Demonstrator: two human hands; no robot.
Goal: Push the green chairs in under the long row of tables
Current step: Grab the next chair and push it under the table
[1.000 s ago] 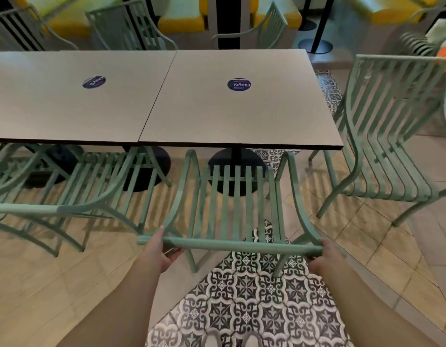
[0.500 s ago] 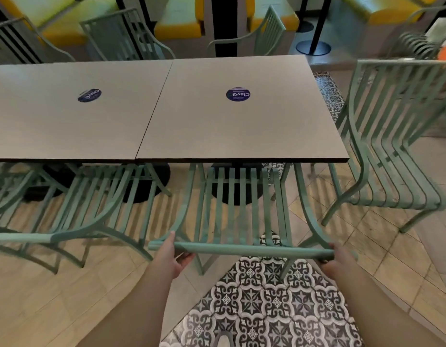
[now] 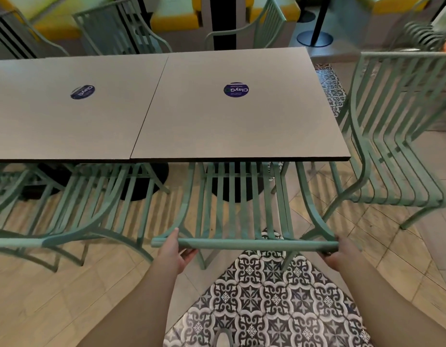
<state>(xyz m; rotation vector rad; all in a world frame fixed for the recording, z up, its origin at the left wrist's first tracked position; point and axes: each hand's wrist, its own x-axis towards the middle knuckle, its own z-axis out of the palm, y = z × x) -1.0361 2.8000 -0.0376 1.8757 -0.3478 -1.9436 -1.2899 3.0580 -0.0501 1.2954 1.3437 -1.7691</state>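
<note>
A green slatted metal chair (image 3: pixel 244 244) stands in front of me with its seat partly under the right grey table (image 3: pixel 279 136). My left hand (image 3: pixel 173 254) grips the left end of its top rail. My right hand (image 3: pixel 342 254) grips the right end. A second green chair (image 3: pixel 79 216) sits to the left, its seat partly under the left grey table (image 3: pixel 41 126). A third green chair (image 3: pixel 397 146) stands out on the floor past the right end of the tables.
Each table has a black round pedestal base (image 3: pixel 237 189) and a blue round sticker (image 3: pixel 236 90). More green chairs (image 3: pixel 121 28) line the far side, with yellow benches (image 3: pixel 177 18) behind. Patterned tiles (image 3: pixel 274 301) lie under my arms.
The chair I hold has slid forward, and its seat now reaches further under the right table. Both hands have stayed on the top rail.
</note>
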